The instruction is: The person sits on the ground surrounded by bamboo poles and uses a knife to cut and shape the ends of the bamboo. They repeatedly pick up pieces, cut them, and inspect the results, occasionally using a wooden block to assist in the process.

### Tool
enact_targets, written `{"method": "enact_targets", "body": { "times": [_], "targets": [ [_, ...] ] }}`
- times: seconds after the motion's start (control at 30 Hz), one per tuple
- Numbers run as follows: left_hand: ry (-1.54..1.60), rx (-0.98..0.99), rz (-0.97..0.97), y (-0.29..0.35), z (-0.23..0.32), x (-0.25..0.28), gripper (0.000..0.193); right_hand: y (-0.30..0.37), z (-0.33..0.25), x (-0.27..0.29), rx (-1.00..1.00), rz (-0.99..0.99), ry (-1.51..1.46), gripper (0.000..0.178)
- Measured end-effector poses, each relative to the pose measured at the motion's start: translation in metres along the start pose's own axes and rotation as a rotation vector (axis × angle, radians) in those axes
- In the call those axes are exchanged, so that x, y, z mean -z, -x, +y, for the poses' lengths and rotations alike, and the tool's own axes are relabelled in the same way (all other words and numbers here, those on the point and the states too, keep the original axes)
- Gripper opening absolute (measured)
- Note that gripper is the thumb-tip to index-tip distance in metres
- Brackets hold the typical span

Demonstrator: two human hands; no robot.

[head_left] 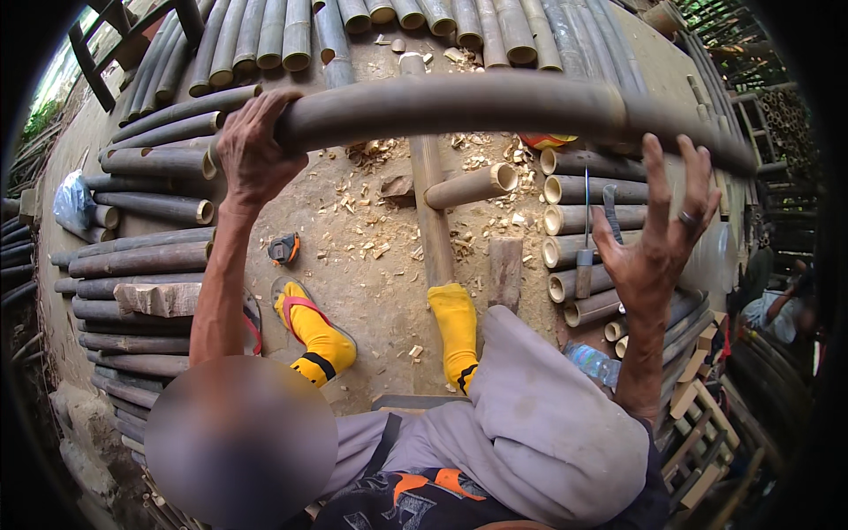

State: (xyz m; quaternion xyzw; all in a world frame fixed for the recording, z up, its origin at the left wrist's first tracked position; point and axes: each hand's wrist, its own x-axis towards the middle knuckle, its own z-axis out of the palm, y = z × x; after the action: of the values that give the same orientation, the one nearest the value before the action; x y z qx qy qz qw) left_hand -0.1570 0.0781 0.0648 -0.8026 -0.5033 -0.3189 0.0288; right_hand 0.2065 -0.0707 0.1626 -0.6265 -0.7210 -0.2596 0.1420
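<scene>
A long, thick bamboo pole [459,108] is held up across the view, slightly smeared by motion. My left hand [256,146] is closed around its left end. Below the pole's right part, my right hand [655,221] has its fingers spread and holds nothing; its fingertips reach up to the pole, and I cannot tell whether they touch. Beneath lies a bamboo length [427,177] with a short bamboo stub [477,185] jutting from its side. My yellow-socked foot rests at its near end. Beside my right hand is a tool with a thin blade and a handle [584,265].
Rows of cut bamboo lie left [141,256], right [601,219] and far [353,18]. Wood chips [371,212] litter the floor around a tape measure [283,249] and a wood block [505,272]. A plastic bottle [594,364] lies right; another person [777,314] is beyond.
</scene>
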Motion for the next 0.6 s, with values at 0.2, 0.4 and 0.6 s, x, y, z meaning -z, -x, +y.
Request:
{"method": "enact_targets", "body": {
  "times": [0.2,0.4,0.6],
  "targets": [
    [0.150,-0.151,0.497,-0.050,0.059,-0.006,0.060,0.046,0.024,-0.048,-0.209,-0.539,-0.500,0.090],
    [0.861,0.252,-0.151,0.036,0.108,-0.103,0.054,0.082,-0.025,-0.083,-0.530,-0.520,-1.102,0.096],
    [0.962,0.302,-0.294,0.063,0.160,-0.143,0.053,0.080,-0.018,-0.094,-0.591,-0.503,-1.324,0.102]
  ]
}}
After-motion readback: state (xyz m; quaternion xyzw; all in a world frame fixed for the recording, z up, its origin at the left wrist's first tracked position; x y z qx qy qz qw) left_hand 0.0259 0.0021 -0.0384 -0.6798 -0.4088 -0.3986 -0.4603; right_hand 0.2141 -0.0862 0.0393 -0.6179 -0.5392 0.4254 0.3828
